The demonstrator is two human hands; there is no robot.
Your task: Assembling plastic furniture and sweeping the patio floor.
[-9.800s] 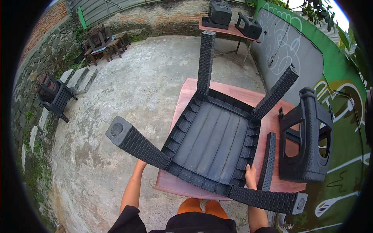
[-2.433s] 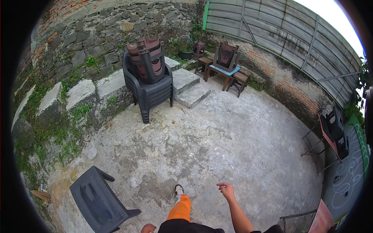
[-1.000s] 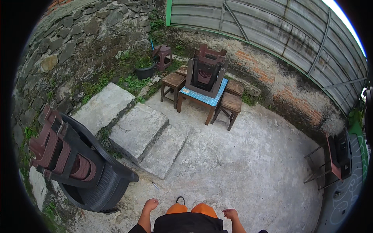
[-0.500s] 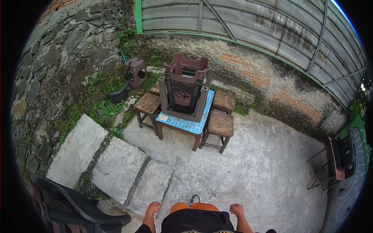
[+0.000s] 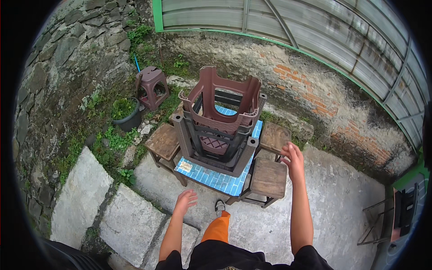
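My left hand [image 5: 185,201] is raised in front of the low table, its fingers extended and nothing in it. Farther forward, my right hand [image 5: 294,159] is above the right-hand wooden stools, fingers apart and empty. Blue brick-patterned covering tops the table [image 5: 211,178]. Upside down on it rests a dark brown plastic piece [image 5: 213,167] with upright legs; black frames are nested inside. An upturned maroon plastic stool [image 5: 215,123] sits on top of that stack. Neither hand touches the stack.
Wooden stools flank the table, one at left [image 5: 163,140] and one at near right [image 5: 268,176]. A maroon stool [image 5: 152,83] and potted plant [image 5: 126,114] stand by the stone wall. Concrete slabs [image 5: 130,213] lie left. A black chair [image 5: 72,256] shows at lower left.
I have stepped closer to the table, and the stack looks larger. Both hands have risen from my sides and reached forward, the right one farther. Their fingers have opened out.
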